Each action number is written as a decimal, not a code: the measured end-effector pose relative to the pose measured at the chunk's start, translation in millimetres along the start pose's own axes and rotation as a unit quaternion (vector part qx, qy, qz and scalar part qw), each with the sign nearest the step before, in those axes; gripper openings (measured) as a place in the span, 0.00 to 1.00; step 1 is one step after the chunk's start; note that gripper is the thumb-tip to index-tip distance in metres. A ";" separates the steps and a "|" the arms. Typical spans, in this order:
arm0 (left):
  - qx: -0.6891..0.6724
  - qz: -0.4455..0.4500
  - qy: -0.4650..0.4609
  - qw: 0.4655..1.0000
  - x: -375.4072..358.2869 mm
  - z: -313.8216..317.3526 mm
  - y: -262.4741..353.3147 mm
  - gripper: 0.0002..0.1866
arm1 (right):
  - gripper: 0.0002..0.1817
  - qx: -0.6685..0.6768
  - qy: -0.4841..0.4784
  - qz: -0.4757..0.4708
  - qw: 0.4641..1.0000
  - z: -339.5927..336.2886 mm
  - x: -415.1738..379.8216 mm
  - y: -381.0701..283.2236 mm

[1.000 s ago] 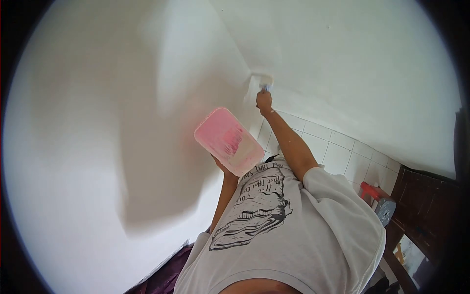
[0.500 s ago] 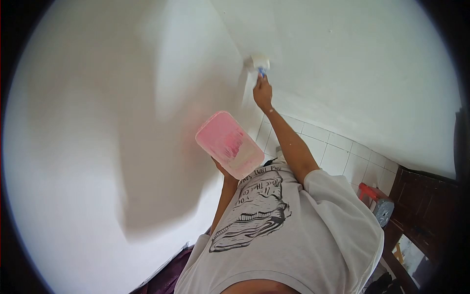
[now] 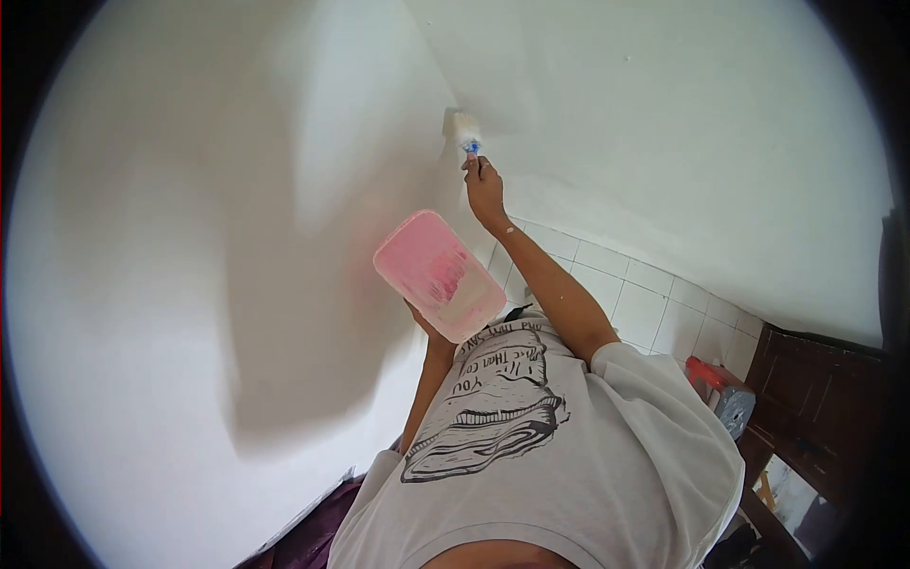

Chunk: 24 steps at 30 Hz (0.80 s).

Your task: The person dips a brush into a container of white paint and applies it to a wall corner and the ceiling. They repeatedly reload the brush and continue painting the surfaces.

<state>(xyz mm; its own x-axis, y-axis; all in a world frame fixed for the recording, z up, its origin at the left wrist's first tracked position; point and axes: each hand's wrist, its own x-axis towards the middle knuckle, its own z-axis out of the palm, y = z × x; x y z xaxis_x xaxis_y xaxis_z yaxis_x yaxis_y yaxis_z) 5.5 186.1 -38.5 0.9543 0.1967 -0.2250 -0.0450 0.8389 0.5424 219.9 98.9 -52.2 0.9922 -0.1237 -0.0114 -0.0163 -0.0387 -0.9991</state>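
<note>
My right hand [image 3: 485, 190] is raised and grips a small paintbrush [image 3: 464, 128] with a blue collar. Its white bristles press against the white wall [image 3: 664, 104] right at the inner corner. My left hand [image 3: 424, 321] holds a pink plastic container [image 3: 438, 275] from beneath, at chest height and mostly hidden by it. The container tilts toward me, and white paint is smeared inside it. My grey printed T-shirt [image 3: 531, 446] fills the lower middle of the view.
White wall tiles [image 3: 654, 303] run along the lower part of the right wall. A red object [image 3: 706, 373] and a grey can [image 3: 735, 410] stand next to dark wooden furniture [image 3: 820, 389] at right. Purple cloth [image 3: 318, 531] lies at bottom left.
My right hand has carried the brush up and to the left along the wall corner. The pink container has stayed nearly where it was.
</note>
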 end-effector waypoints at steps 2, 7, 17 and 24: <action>0.001 -0.002 0.000 1.000 -0.6 -2.6 0.9 0.45 | 0.22 0.091 0.019 0.079 0.992 6.8 -2.9 4.2; -0.007 -0.015 0.001 1.000 3.8 -7.1 1.1 0.46 | 0.18 -0.033 0.052 0.029 0.998 -5.7 15.6 -47.4; -0.012 -0.099 -0.127 0.987 -5.2 35.9 8.2 0.47 | 0.17 -0.229 0.073 0.155 0.958 -14.4 36.2 123.2; -0.009 -0.064 -0.076 0.995 -2.4 19.6 9.8 0.46 | 0.18 -0.012 0.159 -0.111 0.981 3.5 21.3 -97.8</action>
<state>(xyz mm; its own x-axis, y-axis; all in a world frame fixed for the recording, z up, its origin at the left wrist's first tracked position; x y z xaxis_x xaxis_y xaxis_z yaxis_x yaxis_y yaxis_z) 8.5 183.9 -16.7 0.9863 0.0099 -0.1650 0.0755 0.8610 0.5030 243.0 103.5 45.2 0.8829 -0.4132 0.2229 0.1887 -0.1225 -0.9744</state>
